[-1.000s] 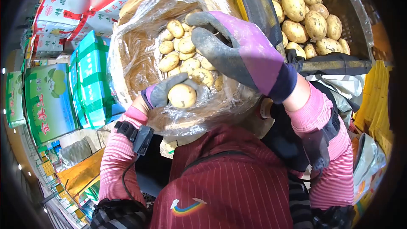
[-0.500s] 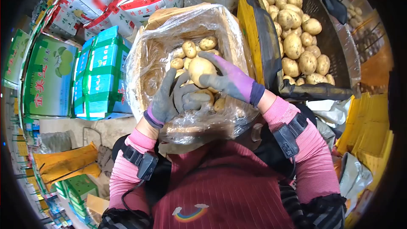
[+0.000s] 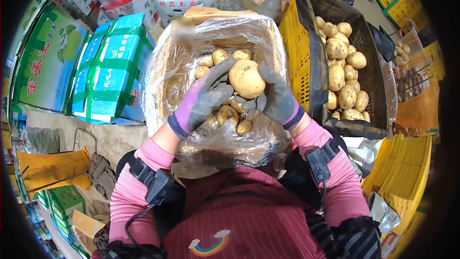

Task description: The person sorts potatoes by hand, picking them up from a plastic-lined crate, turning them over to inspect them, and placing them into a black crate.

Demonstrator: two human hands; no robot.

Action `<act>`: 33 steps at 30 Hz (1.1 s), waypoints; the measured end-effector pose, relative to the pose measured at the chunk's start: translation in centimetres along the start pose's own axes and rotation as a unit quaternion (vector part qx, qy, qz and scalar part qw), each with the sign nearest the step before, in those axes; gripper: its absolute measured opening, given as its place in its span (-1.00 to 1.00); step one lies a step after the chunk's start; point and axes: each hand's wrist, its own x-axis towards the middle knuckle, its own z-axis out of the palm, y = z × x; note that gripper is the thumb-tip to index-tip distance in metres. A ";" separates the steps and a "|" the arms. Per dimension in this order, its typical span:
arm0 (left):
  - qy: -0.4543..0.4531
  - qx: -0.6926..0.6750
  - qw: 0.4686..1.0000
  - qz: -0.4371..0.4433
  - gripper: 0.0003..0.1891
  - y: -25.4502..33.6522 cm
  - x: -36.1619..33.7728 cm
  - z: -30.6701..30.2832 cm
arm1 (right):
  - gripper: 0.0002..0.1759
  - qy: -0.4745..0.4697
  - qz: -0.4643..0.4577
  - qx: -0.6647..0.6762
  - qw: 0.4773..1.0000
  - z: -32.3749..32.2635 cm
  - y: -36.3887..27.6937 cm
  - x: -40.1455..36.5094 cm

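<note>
A large pale potato (image 3: 247, 79) is held up between my two gloved hands, over a plastic-lined cardboard box (image 3: 165, 57). My left hand (image 3: 205, 95), in a grey and purple glove, presses its fingers against the potato's left side. Against its right side and underneath, my right hand (image 3: 278, 95) has its thumb and fingers curled. Several smaller potatoes (image 3: 227, 115) lie in the box below and behind the hands; some are partly hidden by the gloves.
To the right stands a yellow crate (image 3: 295, 52) with a dark lining, holding many potatoes (image 3: 347, 97). Blue cartons with green tape (image 3: 112, 74) are at the left. White and red boxes (image 3: 184, 0) stand behind. Stacked yellow crates (image 3: 400, 172) are at lower right.
The large potato has been turned and now sits between both hands, slightly right of before. My left hand has moved up to it, and my right hand has shifted to its right side. The view has shifted.
</note>
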 end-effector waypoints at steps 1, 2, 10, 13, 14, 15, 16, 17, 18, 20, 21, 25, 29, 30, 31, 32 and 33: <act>-0.006 0.011 1.000 0.023 -0.30 0.3 -0.1 -0.1 | -0.31 -0.004 0.000 0.008 1.000 0.8 -0.1 0.1; -0.015 0.021 0.999 0.045 -0.30 0.6 -0.1 0.0 | -0.30 -0.005 -0.003 0.017 1.000 1.3 -0.1 0.1; 0.007 0.053 0.996 -0.071 -0.36 -1.6 0.1 -0.9 | -0.23 0.070 -0.278 0.104 0.952 -2.0 -6.6 -1.3; 0.039 0.095 0.986 -0.129 -0.39 -2.1 0.5 -0.7 | -0.06 0.239 -0.405 0.139 0.871 -1.0 -10.7 -4.0; 0.042 0.100 0.985 -0.137 -0.39 -2.4 0.9 -0.8 | -0.13 0.242 -0.428 0.132 0.861 -2.0 -11.2 -4.7; 0.042 0.118 0.979 -0.162 -0.41 -3.1 1.4 -1.2 | -0.20 0.245 -0.424 0.094 0.867 -2.4 -11.5 -5.1; 0.043 0.137 0.971 -0.193 -0.42 -3.7 1.5 -1.8 | -0.26 0.249 -0.416 0.060 0.873 -2.8 -11.3 -5.5; 0.029 0.122 0.968 -0.219 -0.45 -4.2 2.0 -2.5 | -0.42 0.170 -0.389 0.078 0.902 -4.1 -11.1 -5.7; 0.026 0.108 0.962 -0.251 -0.46 -5.4 2.9 -3.4 | -0.50 0.155 -0.367 0.044 0.916 -3.9 -10.6 -5.7; -0.032 0.143 0.952 -0.270 -0.51 -7.6 4.9 -4.9 | -0.36 0.179 -0.313 -0.111 0.926 -2.7 -9.0 -5.6; -0.099 0.188 0.938 -0.274 -0.51 -9.5 5.9 -6.1 | -0.35 0.182 -0.280 -0.152 0.930 -1.7 -8.3 -5.7; -0.254 0.471 0.772 -0.345 -0.38 -20.0 9.7 -8.1 | -0.41 0.114 -0.242 -0.272 0.924 -1.8 -6.4 -6.6; -0.267 0.639 0.674 -0.258 -0.06 -27.4 10.4 -6.6 | -0.47 0.130 -0.241 -0.276 0.921 -2.6 -6.6 -8.5; -0.271 0.628 0.666 -0.297 -0.05 -27.9 10.6 -5.5 | -0.47 0.142 -0.236 -0.271 0.922 -2.5 -6.8 -8.9; -0.233 0.649 0.665 -0.286 -0.05 -28.3 9.9 -4.2 | -0.47 0.150 -0.232 -0.263 0.924 -2.6 -6.8 -9.1; -0.230 0.637 0.661 -0.322 -0.04 -28.7 10.2 -4.0 | -0.48 0.155 -0.230 -0.258 0.926 -2.7 -6.9 -9.2; -0.238 0.642 0.649 -0.331 -0.04 -28.4 10.3 -3.8 | -0.48 0.159 -0.227 -0.254 0.927 -2.8 -7.0 -9.2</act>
